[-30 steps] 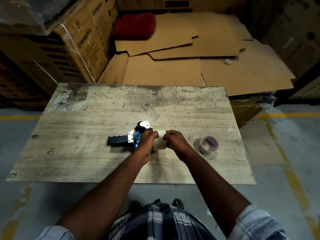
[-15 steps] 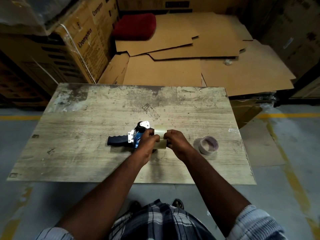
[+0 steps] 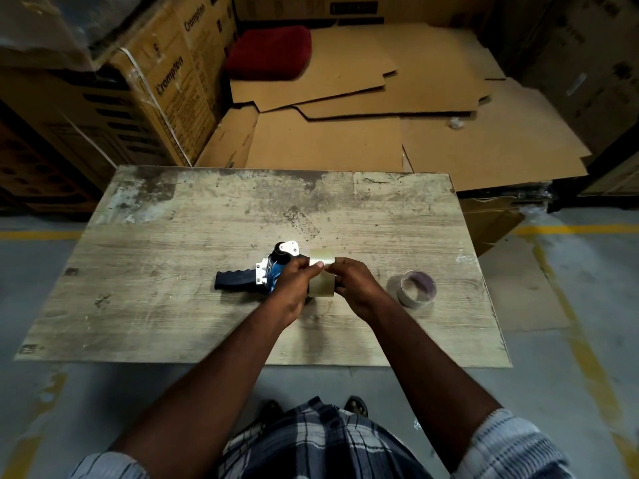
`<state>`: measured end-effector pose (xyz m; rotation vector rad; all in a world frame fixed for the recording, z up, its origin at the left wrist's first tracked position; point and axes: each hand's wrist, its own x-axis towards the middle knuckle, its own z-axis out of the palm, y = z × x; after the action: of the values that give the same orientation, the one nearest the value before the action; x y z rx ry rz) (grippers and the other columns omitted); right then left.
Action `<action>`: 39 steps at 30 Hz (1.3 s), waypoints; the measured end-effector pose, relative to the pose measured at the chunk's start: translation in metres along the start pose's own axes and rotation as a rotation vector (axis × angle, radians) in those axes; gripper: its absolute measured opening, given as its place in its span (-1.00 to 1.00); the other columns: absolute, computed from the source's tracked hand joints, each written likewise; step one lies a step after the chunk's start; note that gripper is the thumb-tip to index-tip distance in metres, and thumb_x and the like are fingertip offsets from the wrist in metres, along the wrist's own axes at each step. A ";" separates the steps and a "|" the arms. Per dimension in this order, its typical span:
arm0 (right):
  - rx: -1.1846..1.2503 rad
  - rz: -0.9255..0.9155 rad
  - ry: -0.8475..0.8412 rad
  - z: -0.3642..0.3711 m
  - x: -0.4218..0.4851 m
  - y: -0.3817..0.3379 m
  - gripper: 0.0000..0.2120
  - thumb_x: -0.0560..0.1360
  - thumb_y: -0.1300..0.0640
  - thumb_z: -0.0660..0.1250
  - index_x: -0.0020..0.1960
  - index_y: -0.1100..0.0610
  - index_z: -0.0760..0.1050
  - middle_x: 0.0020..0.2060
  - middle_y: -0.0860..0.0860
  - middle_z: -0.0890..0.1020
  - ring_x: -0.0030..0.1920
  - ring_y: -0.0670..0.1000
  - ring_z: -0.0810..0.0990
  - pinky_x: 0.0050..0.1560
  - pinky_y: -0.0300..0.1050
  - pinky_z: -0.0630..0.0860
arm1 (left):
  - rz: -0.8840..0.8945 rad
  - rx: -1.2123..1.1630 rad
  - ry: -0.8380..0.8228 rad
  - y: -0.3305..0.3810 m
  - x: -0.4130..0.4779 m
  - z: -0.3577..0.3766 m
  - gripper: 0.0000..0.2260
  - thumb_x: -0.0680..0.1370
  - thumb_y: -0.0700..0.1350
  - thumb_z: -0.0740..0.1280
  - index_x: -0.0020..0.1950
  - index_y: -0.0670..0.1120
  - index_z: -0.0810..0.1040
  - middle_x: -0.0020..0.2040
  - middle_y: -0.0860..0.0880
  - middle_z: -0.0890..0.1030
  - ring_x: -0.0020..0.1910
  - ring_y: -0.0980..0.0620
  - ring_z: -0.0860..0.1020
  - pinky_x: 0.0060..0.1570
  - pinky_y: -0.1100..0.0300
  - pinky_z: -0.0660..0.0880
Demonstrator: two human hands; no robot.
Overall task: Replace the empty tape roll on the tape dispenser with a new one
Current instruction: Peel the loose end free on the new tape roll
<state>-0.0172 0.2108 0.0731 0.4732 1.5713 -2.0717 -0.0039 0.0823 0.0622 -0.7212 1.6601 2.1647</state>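
Observation:
A blue and black tape dispenser [image 3: 242,281] lies on its side on the worn wooden table [image 3: 155,305], handle pointing left. Both hands hold a new clear tape roll [image 3: 322,276] upright just right of the dispenser's head. My left hand [image 3: 294,288] grips the roll's left side, with the thumb and fingers pinching at its top face. My right hand [image 3: 356,288] grips its right side. An empty tape roll core [image 3: 416,289] lies flat on the table to the right, apart from my hands.
Flattened cardboard sheets [image 3: 380,133] lie behind the table. Stacked printed cartons [image 3: 145,91] stand at the back left, with a red cushion [image 3: 269,53] beyond. Yellow floor lines run on both sides.
My left fingers have shifted onto the top of the roll, pinching at its face. The roll and the right hand stay in nearly the same place.

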 end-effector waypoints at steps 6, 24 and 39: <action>0.014 -0.054 -0.018 -0.005 0.001 0.002 -0.73 0.53 0.33 0.32 0.22 0.38 0.52 0.03 0.25 0.64 -0.06 0.13 0.64 -0.18 -0.16 0.59 | 0.008 -0.008 -0.080 -0.001 0.001 -0.003 -0.70 0.56 -0.32 0.30 0.30 -0.19 0.47 0.16 -0.21 0.62 0.07 -0.11 0.59 0.12 -0.03 0.47; 0.039 -0.125 0.122 -0.005 0.001 0.005 -0.77 0.38 0.49 0.42 -0.05 0.25 0.57 -0.04 0.25 0.66 -0.01 0.19 0.65 0.15 0.12 0.57 | 0.126 0.216 0.194 -0.008 0.003 -0.003 -0.76 0.48 -0.15 0.46 0.11 -0.12 0.54 -0.03 -0.08 0.64 -0.12 0.04 0.58 -0.12 0.14 0.51; -0.063 -0.172 0.174 -0.001 -0.002 0.001 -0.74 0.36 0.37 0.47 -0.02 0.24 0.48 -0.12 0.17 0.63 -0.04 0.15 0.64 0.04 0.09 0.60 | 0.084 0.104 0.088 -0.002 0.001 0.008 -0.88 0.58 -0.12 0.33 -0.15 -0.10 0.57 -0.26 -0.05 0.56 -0.29 0.09 0.51 -0.16 0.19 0.53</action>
<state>-0.0153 0.2121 0.0728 0.5242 1.8295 -2.1484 -0.0047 0.0911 0.0616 -0.7393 1.8640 2.1114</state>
